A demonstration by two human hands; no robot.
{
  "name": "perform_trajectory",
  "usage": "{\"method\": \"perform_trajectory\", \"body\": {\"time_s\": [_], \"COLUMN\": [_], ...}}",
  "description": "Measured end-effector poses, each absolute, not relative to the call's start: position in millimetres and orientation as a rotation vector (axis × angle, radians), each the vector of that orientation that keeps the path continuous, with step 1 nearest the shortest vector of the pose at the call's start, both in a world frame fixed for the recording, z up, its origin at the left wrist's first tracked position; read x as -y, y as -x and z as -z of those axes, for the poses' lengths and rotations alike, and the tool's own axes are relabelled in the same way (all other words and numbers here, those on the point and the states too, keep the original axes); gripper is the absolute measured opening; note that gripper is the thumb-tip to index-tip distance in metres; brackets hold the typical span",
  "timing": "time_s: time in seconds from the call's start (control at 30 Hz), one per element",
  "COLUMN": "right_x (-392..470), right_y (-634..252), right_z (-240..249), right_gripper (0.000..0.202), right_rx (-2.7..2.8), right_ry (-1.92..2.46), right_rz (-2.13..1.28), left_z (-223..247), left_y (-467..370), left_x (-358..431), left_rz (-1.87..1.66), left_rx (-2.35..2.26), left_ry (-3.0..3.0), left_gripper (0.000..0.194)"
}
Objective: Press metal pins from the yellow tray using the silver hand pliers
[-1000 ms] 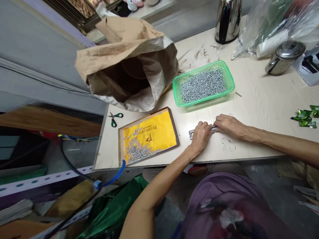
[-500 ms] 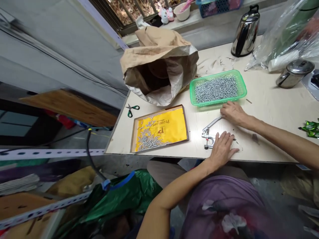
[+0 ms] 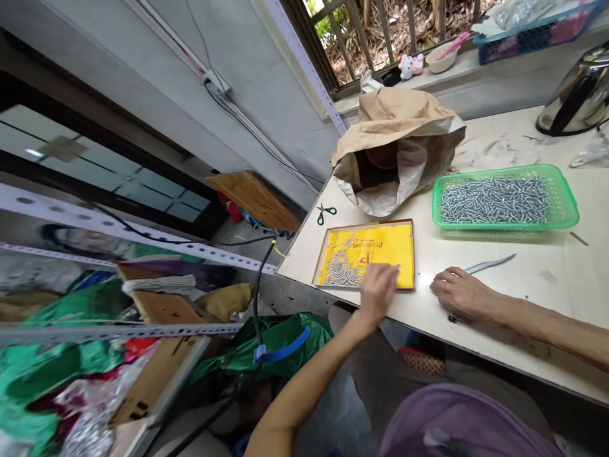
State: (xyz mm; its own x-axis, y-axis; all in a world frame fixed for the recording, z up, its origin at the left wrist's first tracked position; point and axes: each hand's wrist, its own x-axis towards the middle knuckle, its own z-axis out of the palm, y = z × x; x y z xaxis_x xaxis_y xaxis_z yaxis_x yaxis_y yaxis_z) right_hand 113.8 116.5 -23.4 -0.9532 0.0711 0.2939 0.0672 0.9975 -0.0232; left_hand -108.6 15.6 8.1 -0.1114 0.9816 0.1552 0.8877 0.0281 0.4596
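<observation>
My right hand (image 3: 461,293) rests on the table with its fingers curled over a small metal hand press with a lever; most of the tool is hidden under the palm. The grey lever handle (image 3: 492,263) sticks out beyond the hand to the right. My left hand (image 3: 379,289), smeared by motion, is above the front right part of a shallow box lined in yellow (image 3: 404,247). Whether its fingers hold anything does not show. A pile of small silver metal pins (image 3: 340,270) lies in the box's left part, left of that hand.
A green plastic basket (image 3: 566,206) full of similar pins stands behind my right hand. Behind the box are an open brown paper sack (image 3: 399,127) and green-handled scissors (image 3: 327,214). A metal kettle (image 3: 583,92) stands at the back right. The table's front edge runs close by.
My left hand has left the tool and moved left over the yellow-lined box. My right hand has shifted from the lever end onto the tool's body. The view has turned left.
</observation>
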Motion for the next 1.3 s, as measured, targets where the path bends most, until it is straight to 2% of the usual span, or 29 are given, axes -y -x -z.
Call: {"method": "perform_trajectory", "body": {"time_s": [0.07, 0.13, 0.3, 0.43, 0.6, 0.73, 0.87, 0.97, 1.1, 1.3], "right_x": [-117.4, -117.4, -113.4, -121.4, -177.7, -211.7, -176.5, -129.4, -89.6, -73.8], "right_y": [-112.2, -111.2, -108.2, -111.4, -134.1, -165.5, -192.3, -206.2, -219.5, -225.5], "right_z": [27.8, 35.1, 47.7, 17.5, -49.6, -69.5, -55.1, -39.6, -17.1, 1.4], "right_gripper": [0.027, 0.03, 0.034, 0.03, 0.023, 0.025, 0.03, 0.029, 0.027, 0.023], "right_rx": [2.808, 2.781, 2.734, 2.624, 2.476, 2.504, 2.61, 2.696, 2.758, 2.744], "right_ry": [0.085, 0.064, 0.083, 0.076, 0.653, 1.074, 1.031, 0.866, 0.911, 1.12], "right_rz": [0.037, 0.064, 0.012, -0.051, -0.003, 0.113, -0.133, -0.43, -0.539, -0.57], "left_z": [-10.4, -10.7, -9.6, -9.9, -15.6, -22.3, -32.5, -36.7, -27.3, -5.2], "left_y": [150.8, 181.3, 215.9, 226.5, 225.6, 231.3, 214.3, 163.1, 78.8, 24.0], "left_x": [-42.9, -65.9, -93.4, -101.2, -106.4, -110.4, -102.9, -81.2, -48.2, -33.3], "left_rz": [-0.686, -0.511, 0.066, 0.199, 0.15, 0.041, -0.341, -0.693, -0.707, -0.568], "left_rx": [-2.403, -2.551, -2.511, -2.453, -2.419, -2.4, -2.445, -2.151, -1.695, -1.625], "left_ry": [-1.893, -1.853, -1.851, -1.848, -1.877, -1.935, -1.642, -1.353, -1.052, -0.78], "left_gripper": [0.027, 0.026, 0.026, 0.026, 0.024, 0.02, 0.014, 0.02, 0.032, 0.03]}}
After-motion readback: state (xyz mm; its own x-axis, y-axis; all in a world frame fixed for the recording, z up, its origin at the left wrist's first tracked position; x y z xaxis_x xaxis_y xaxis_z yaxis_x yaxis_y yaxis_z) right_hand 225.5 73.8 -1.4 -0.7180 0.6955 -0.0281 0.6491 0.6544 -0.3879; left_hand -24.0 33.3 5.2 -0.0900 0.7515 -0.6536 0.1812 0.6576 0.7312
